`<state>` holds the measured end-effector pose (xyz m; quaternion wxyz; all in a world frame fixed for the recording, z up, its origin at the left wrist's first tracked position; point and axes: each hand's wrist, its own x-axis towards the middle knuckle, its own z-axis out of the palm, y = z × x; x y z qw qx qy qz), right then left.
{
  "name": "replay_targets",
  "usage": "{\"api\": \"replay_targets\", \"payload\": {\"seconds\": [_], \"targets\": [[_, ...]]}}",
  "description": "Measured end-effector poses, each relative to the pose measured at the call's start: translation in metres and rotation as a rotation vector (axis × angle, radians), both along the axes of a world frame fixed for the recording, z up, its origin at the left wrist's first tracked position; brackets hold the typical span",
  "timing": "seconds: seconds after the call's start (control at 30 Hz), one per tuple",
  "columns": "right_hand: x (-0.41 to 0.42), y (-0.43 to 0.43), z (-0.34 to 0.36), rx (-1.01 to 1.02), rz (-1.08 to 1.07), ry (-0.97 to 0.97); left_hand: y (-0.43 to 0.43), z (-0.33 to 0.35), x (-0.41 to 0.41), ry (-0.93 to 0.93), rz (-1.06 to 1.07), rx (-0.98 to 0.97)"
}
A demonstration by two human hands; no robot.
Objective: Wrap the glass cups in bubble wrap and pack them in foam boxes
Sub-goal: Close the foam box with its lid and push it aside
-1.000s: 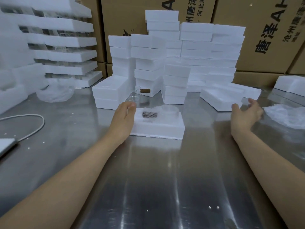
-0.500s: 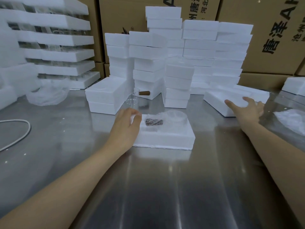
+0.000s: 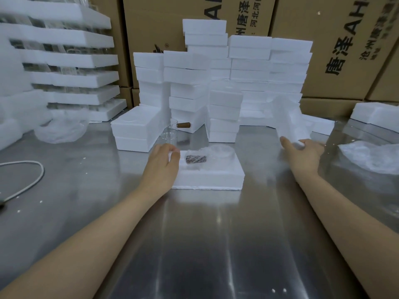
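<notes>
Curling round foam box [image 3: 212, 178] — left hand [image 3: 162, 163], right hand [image 3: 304, 156] pinching tilted foam lid [image 3: 289, 120]

So we've got just the one view here: a wide-angle cam worn on the head, facing forward and tipped down over the steel table [image 3: 205, 244]. We're close in, at arm's reach, with both forearms running up from the bottom corners. The left hand [image 3: 160, 167] lands around 8 o'clock of frame centre. The right hand [image 3: 302, 156] is around 3 o'clock, holding a blurred foam piece [image 3: 289, 124]. The open foam box [image 3: 209, 178] sits just below centre at 6 o'clock, the foam box stacks [image 3: 187, 76] stand further back at 12 o'clock, and cardboard cartons [image 3: 334, 50] close off the top edge.
</notes>
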<state>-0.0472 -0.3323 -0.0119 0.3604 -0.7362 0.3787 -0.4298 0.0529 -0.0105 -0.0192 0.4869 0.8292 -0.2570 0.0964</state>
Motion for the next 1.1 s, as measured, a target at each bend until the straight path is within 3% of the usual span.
{"api": "replay_targets", "payload": {"seconds": [0.13,0.23,0.33,0.43,0.53,0.6,0.7,0.87,1.0,1.1], "targets": [[-0.023,0.052,0.002,-0.035,-0.024,-0.428,0.002,0.0,-0.003,0.025,0.008,0.009],[-0.032,0.081,0.012,-0.347,0.107,-0.575,0.006,0.001,-0.007,0.02,0.016,0.033],[-0.029,0.099,0.026,-0.581,0.319,-0.523,0.01,0.002,-0.014,-0.015,0.078,0.018],[-0.023,0.111,0.032,-0.874,0.449,-0.417,0.012,0.013,-0.028,-0.092,0.075,-0.211],[-0.023,0.119,0.031,-1.016,0.644,-0.276,0.013,0.03,-0.034,-0.057,0.005,-0.443],[-0.024,0.125,0.03,-1.086,0.779,-0.195,0.013,0.032,-0.031,-0.042,-0.004,-0.462],[-0.026,0.127,0.033,-1.127,0.88,-0.153,0.015,0.027,-0.023,-0.031,0.042,-0.391],[-0.028,0.122,0.039,-0.969,0.883,-0.269,0.014,0.026,-0.017,-0.161,0.077,-0.377],[-0.023,0.121,0.038,-0.874,0.765,-0.209,0.011,0.024,-0.022,-0.193,-0.015,-0.487],[-0.021,0.116,0.032,-0.917,0.617,-0.265,0.014,0.025,-0.021,-0.064,-0.097,-0.584]]}}
